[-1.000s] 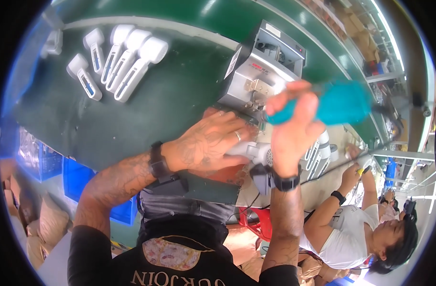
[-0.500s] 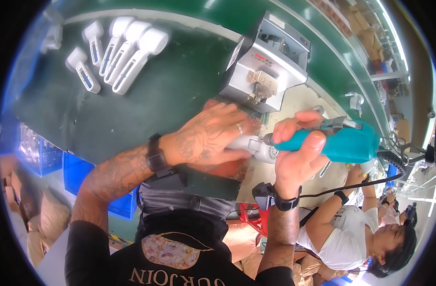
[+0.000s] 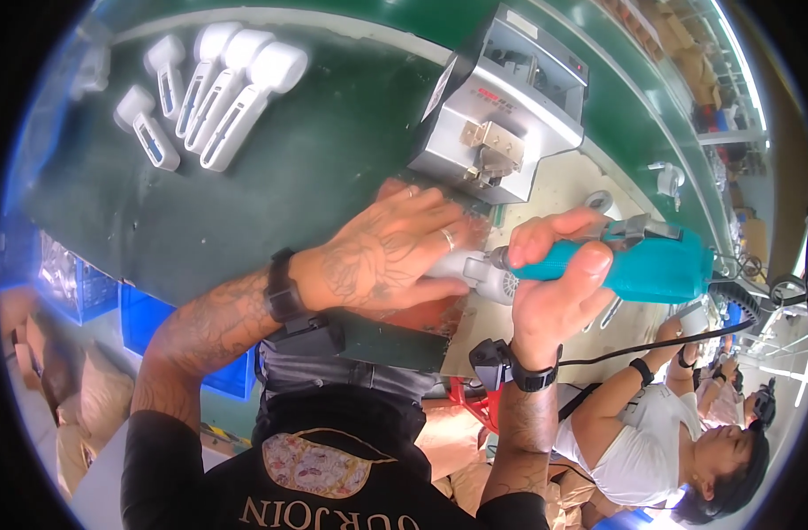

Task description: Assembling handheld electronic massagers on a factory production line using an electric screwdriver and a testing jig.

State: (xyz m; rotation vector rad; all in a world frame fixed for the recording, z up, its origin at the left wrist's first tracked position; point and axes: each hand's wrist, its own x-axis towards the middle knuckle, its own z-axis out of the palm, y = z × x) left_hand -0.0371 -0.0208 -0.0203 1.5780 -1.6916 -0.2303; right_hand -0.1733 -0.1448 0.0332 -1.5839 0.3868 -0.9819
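My left hand (image 3: 388,252) is closed round a white plastic device with a round slotted grille (image 3: 494,281), pressing it down near the bench's front edge. Much of the device is hidden beneath my palm. My right hand (image 3: 552,287) grips a teal electric screwdriver (image 3: 653,267), held roughly level. The screwdriver's tip meets the device beside the grille; no screw can be made out there. Beneath my left hand lies a reddish-brown patch (image 3: 421,320) on the bench.
Several white long-handled pieces (image 3: 236,119) with round heads lie at the far left of the green bench (image 3: 324,115). A silver-and-black machine like a screw feeder (image 3: 510,110) stands beyond my hands. The screwdriver's black cord (image 3: 669,346) trails right, near a co-worker (image 3: 642,442).
The whole view has shifted slightly, with the machine now a little higher. My hands, the screwdriver and the white device keep nearly the same positions to one another.
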